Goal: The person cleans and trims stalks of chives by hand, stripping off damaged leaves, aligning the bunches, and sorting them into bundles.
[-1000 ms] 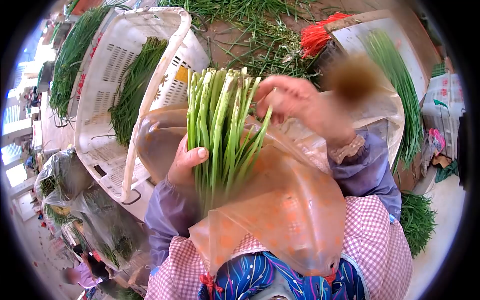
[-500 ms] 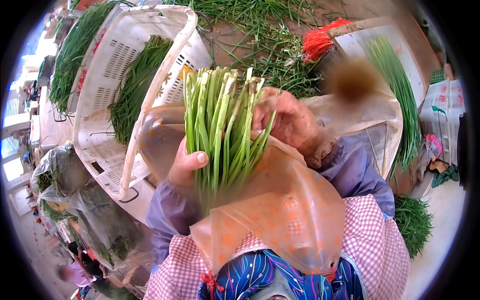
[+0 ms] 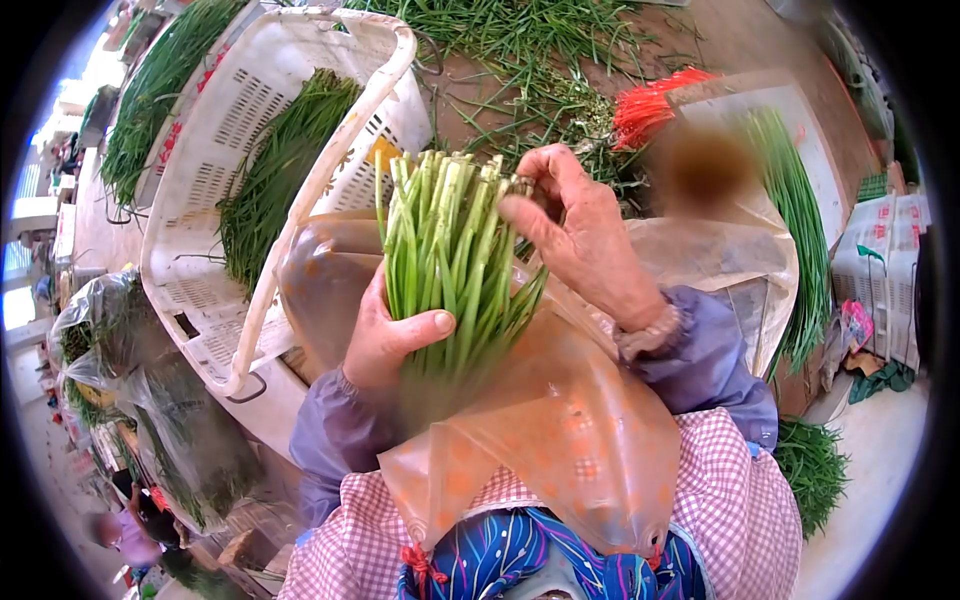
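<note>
My left hand (image 3: 385, 335) is wrapped round a thick bunch of garlic chives (image 3: 445, 235), its thumb across the front. Pale cut ends point up and away from me, while the lower part blurs near the plastic apron (image 3: 560, 430). At the bunch's upper right, my right hand (image 3: 585, 230) pinches the brownish end of a chive stem (image 3: 522, 186) between thumb and forefinger. How firmly that stem still sits in the bunch, I cannot tell.
On the left stands a white plastic basket (image 3: 205, 130) holding chives. Loose green trimmings (image 3: 520, 40) litter the surface ahead, with red ties (image 3: 650, 105) beyond my right hand. More long chives (image 3: 795, 220) lie at the right. A person (image 3: 135, 535) is far off at lower left.
My right hand has come from a blurred, curled pose beside the bunch to a pinch at its upper right edge. The bunch has dropped slightly and my left hand has shifted right.
</note>
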### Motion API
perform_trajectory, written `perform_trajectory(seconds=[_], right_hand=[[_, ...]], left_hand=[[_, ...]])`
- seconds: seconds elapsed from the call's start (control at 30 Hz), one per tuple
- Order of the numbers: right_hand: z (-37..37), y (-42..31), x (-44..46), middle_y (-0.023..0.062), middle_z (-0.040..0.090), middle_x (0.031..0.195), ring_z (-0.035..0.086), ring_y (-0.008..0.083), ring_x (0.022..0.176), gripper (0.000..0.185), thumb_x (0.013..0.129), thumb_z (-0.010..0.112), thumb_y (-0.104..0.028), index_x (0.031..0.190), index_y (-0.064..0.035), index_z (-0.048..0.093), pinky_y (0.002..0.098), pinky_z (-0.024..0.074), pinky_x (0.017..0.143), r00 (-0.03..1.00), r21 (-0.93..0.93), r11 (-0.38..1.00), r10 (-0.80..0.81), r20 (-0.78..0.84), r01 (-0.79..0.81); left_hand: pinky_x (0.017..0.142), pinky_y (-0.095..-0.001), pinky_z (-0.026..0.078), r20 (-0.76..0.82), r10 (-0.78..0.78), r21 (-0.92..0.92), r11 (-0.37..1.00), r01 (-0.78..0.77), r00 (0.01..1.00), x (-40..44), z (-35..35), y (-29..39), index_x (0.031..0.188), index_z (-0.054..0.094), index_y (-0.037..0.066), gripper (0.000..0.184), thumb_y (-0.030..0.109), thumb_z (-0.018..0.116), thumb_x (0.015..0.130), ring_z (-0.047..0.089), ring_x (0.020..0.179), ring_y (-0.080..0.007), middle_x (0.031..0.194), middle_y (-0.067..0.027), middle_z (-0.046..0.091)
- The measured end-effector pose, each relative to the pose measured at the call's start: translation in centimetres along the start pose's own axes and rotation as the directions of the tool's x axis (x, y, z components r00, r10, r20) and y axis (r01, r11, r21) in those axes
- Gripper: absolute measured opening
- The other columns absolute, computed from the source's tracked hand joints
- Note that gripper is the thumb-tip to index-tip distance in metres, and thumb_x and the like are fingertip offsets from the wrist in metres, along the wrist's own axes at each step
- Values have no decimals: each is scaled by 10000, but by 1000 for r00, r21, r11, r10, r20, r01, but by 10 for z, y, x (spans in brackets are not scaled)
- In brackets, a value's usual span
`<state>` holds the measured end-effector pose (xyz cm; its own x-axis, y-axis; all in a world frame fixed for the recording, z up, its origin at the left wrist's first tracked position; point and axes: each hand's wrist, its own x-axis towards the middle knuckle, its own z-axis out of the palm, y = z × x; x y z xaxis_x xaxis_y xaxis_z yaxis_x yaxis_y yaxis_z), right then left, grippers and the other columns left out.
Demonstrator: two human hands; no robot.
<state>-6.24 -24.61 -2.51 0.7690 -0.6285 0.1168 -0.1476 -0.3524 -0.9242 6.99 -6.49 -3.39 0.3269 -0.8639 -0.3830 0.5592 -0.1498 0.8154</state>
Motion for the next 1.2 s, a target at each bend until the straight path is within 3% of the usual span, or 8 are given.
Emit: perform_trajectory(seconds=[0.13, 0.33, 0.4, 0.47, 0.67, 0.8, 1.07, 1.2], right_hand=[[4, 32, 14, 81, 531, 626, 538, 144, 554, 125, 893, 581, -116, 918, -13, 516, 279, 442, 518, 997, -56, 997, -58, -56, 55], [-72, 22, 51, 27, 566, 631, 494, 86, 447, 134, 936, 556, -207, 936, -73, 573, 218, 413, 390, 990, 711, 700, 138, -31, -75], [-90, 42, 66, 39, 592, 856, 565, 97, 733, 168, 905, 587, -178, 1024, -60, 584, 254, 463, 623, 957, 999, 33, -288, 39, -31], [-77, 129, 88, 26, 586, 908, 549, 91, 859, 226, 883, 613, -173, 1077, -59, 584, 259, 443, 741, 912, 420, 889, -7, 410, -182], [-11, 27, 31, 88, 618, 834, 602, 136, 708, 368, 859, 648, -269, 1110, -18, 552, 291, 484, 631, 969, 496, 833, 214, 123, -247], [4, 12, 23, 152, 553, 717, 540, 258, 587, 226, 911, 575, -219, 962, -2, 537, 316, 440, 560, 961, -220, 944, -208, 180, 245], [-25, 46, 50, -51, 544, 705, 463, 14, 575, 77, 927, 555, -130, 944, -70, 601, 171, 390, 487, 980, 448, 879, 198, -31, -163], [-1, 5, 38, 134, 576, 649, 593, 265, 596, 168, 881, 592, -172, 963, -28, 569, 340, 456, 549, 958, -221, 952, -156, 239, 210]], left_hand=[[959, -324, 415, -9, 10, 7, 1000, -10, 1000, -6, -1, 2, 1326, 364, -2, 792, 96, 788, 665, 538, 1087, -169, 1209, -80, 543], [970, -321, 408, -26, 32, -6, 999, -32, 999, -6, 1, 5, 1316, 372, -1, 771, 85, 786, 671, 536, 1086, -172, 1210, -86, 542], [970, -319, 407, -33, 32, -10, 999, -32, 999, -6, 4, 7, 1311, 378, -3, 763, 87, 788, 673, 536, 1084, -169, 1203, -84, 545], [970, -317, 405, -40, 29, -5, 1000, -29, 999, -8, 4, 8, 1305, 383, -5, 756, 88, 790, 674, 535, 1081, -166, 1197, -82, 548], [931, -317, 432, -143, 75, 157, 986, -53, 987, -9, 4, 8, 1304, 403, -4, 794, 138, 810, 638, 557, 1040, -178, 1167, -87, 569], [949, -301, 418, -61, 100, 20, 995, -99, 993, -6, 5, 7, 1281, 410, -15, 692, 52, 772, 694, 539, 1053, -148, 1166, -68, 563], [946, -324, 424, -116, 91, 156, 985, -72, 989, -6, 0, 1, 1302, 398, -1, 765, 87, 784, 647, 551, 1045, -169, 1165, -78, 563], [948, -322, 426, -88, 113, 110, 989, -103, 990, 0, 6, -3, 1307, 389, 0, 760, 63, 780, 658, 551, 1048, -166, 1170, -79, 561]])
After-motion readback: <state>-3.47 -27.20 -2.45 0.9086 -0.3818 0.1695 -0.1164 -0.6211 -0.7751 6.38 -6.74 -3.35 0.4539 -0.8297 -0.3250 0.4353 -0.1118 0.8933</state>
